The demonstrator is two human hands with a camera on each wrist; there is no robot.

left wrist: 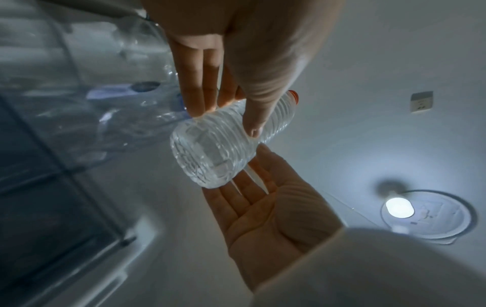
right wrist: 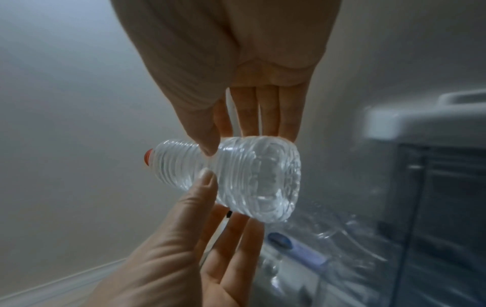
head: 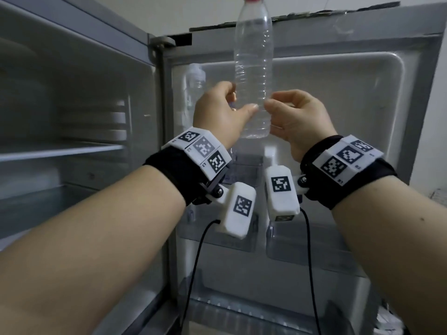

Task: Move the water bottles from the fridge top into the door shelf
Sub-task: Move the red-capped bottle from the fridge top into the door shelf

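Holding: 1 clear bottle (head: 254,68) with a red cap is upright in the air in front of the open fridge door (head: 362,97), its base gripped between 2 hands.
Left hand: the left hand (head: 217,110) has its thumb across the front of the lower ribbed body and its fingers curled round the far side; it has a real hold.
Right hand: the right hand (head: 297,117) pinches the same lower section from the other side, thumb tip just beside the left thumb; the left wrist view shows its fingers fairly straight under the base.
Where the bottle is: above the door shelf (head: 242,240), not yet in it, nearer the hinge edge of the door than its outer edge.
How to do it well: I would keep the bottle upright, lower it straight into a free part of the shelf, and let go only once the base sits flat; thin, ribbed plastic likely dents under a hard squeeze.
Risk: a grip this low leaves the top free to tip, so slow lowering seems wise.
Count, bottles in hand: 1.
Count, bottles already against the door: at least 1 second bottle (head: 196,85), seen blurred near the hinge edge; the wrist views hint at more clear plastic, number unclear.
Count, hands: 2.
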